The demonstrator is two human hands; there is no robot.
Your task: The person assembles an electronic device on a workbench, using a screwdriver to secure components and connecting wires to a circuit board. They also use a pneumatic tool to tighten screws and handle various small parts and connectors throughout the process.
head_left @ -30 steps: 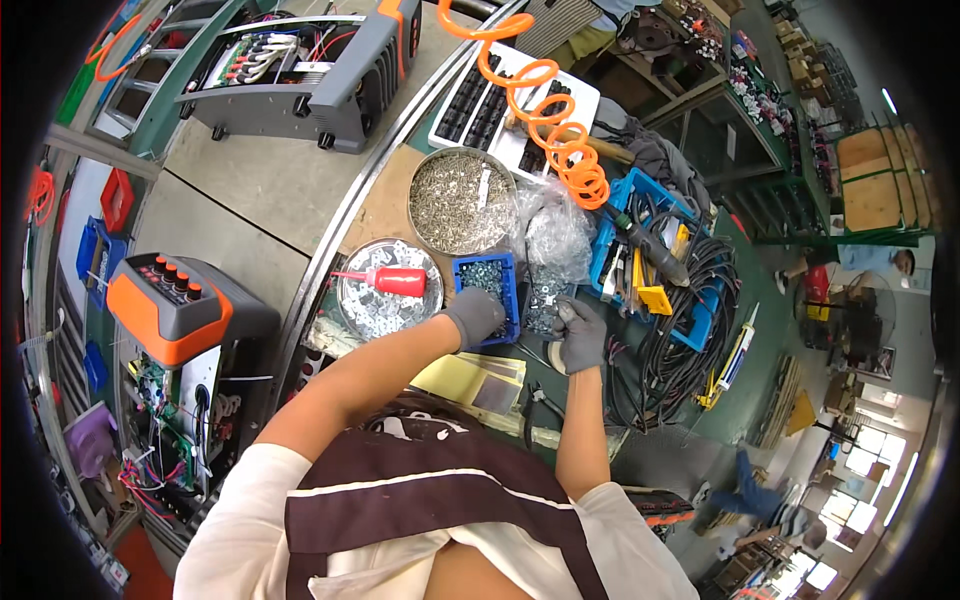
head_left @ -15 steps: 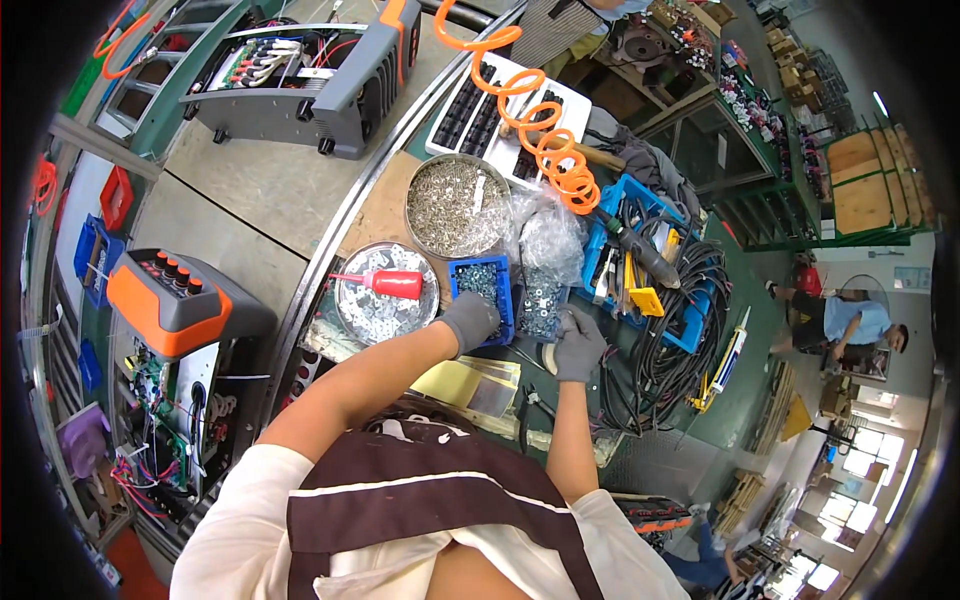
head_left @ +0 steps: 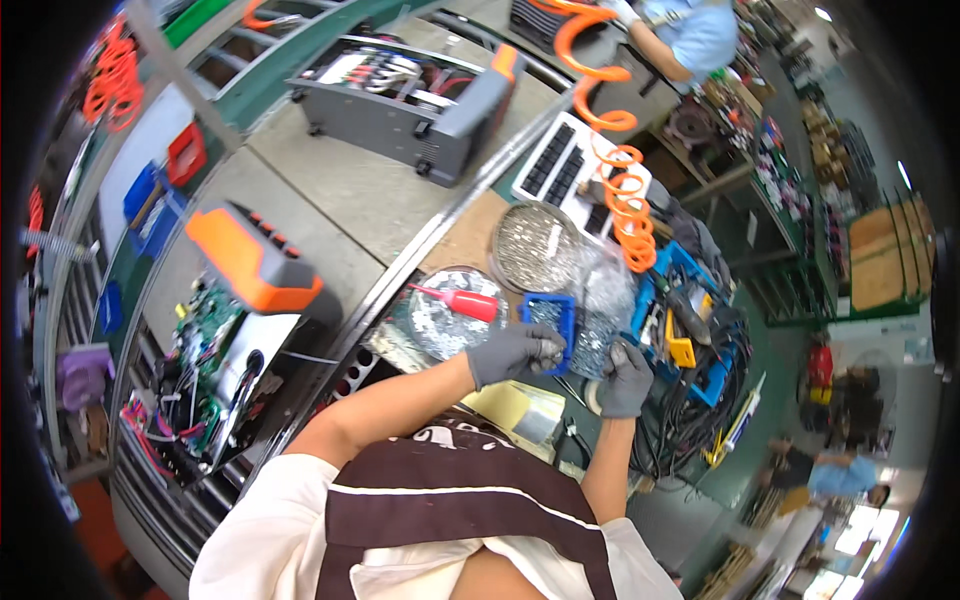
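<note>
Since a moment ago, the left hand [head_left: 515,357] has turned and lifted from inside the blue box [head_left: 571,328], and now its fingers show over the box's near side. To me, that means the digging in the box has stopped for now, and the fingertips have the work. Everything also slid to the right in my view, so I think the head turned.

Closest to me is the brown apron [head_left: 450,462]. Both hands wear grey gloves. The left fingers are bent in, but I can't tell if they have a little piece. The right hand [head_left: 626,383] is to the right of the blue box, thumb near its fingers; I can't tell what it has either.

The blue box has small metal bits in it. Right of it is a clear bag [head_left: 592,347] of bits. Left of it, a red bottle [head_left: 470,305] lies on white pieces. Past it is a round tin [head_left: 494,257] of metal bits. Far beyond it, a co-worker [head_left: 705,45] wears blue.
</note>
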